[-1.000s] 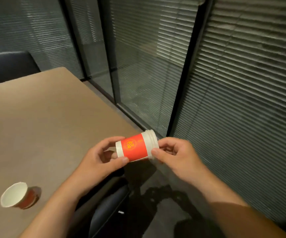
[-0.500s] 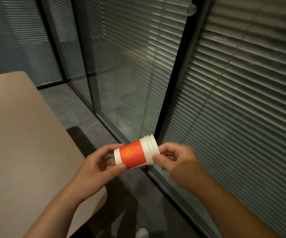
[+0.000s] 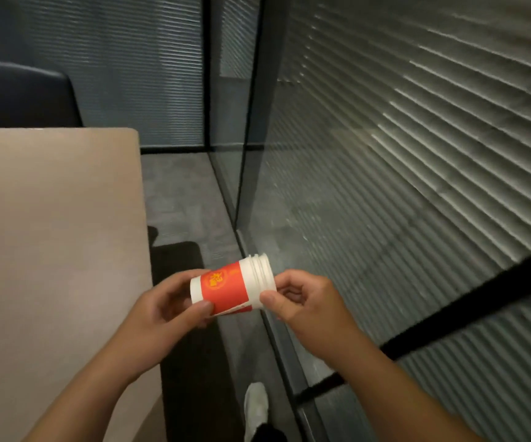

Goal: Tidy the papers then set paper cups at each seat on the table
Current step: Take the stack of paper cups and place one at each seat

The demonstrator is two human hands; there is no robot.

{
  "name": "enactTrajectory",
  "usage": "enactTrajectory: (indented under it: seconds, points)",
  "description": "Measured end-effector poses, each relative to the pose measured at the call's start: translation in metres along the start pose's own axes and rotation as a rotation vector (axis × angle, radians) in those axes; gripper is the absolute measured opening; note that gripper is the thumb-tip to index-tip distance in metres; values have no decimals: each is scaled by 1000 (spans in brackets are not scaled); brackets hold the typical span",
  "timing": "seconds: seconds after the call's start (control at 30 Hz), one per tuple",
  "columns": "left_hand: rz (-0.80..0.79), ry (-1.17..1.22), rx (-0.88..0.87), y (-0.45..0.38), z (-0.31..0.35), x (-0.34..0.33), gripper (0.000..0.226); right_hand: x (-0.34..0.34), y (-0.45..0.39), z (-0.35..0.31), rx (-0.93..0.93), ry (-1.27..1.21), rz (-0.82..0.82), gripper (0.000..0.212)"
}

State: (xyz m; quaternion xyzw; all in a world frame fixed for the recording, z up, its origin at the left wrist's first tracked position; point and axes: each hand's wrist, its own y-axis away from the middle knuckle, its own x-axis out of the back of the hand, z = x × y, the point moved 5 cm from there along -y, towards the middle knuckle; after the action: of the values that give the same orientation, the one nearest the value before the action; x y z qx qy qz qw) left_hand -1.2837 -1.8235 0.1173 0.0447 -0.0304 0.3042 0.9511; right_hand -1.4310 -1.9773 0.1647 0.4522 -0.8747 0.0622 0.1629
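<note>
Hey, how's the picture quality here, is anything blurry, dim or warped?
Head view: dim room, light streaking the blinds; wide-angle bend tilts the glass frame; slight softness overall, yet the stack of cups held by the left hand and right hand reads clearly.

The room is dim, with a cool grey cast. The strongest light falls on the blinds (image 3: 417, 148) at the right, where slat edges catch pale highlights through the glass. The worktop (image 3: 50, 234) is evenly and softly lit, without glare. A dark shadow lies on the floor (image 3: 190, 202) beside its edge. The stack of cups (image 3: 230, 287) is the brightest, most saturated patch. Straight frames bow near the edges from the wide lens, and fine detail is soft and slightly smeared throughout.
</note>
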Motion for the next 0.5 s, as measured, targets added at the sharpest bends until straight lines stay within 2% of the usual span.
enactTrajectory:
  seconds: [0.17,0.3,0.37,0.5]
  points:
    - [195,-2,-27,-94,4,67,44,-30,-146,-4,89,-89,-159,15]
    - [440,5,-17,-141,-5,120,47,-69,-265,-29,168,-49,-427,20]
    - [559,26,17,-152,-11,143,50,-95,-311,-38,182,-17,-544,16]
    - [675,58,49,-183,-11,179,49,-132,-379,-45,176,-15,-687,17]
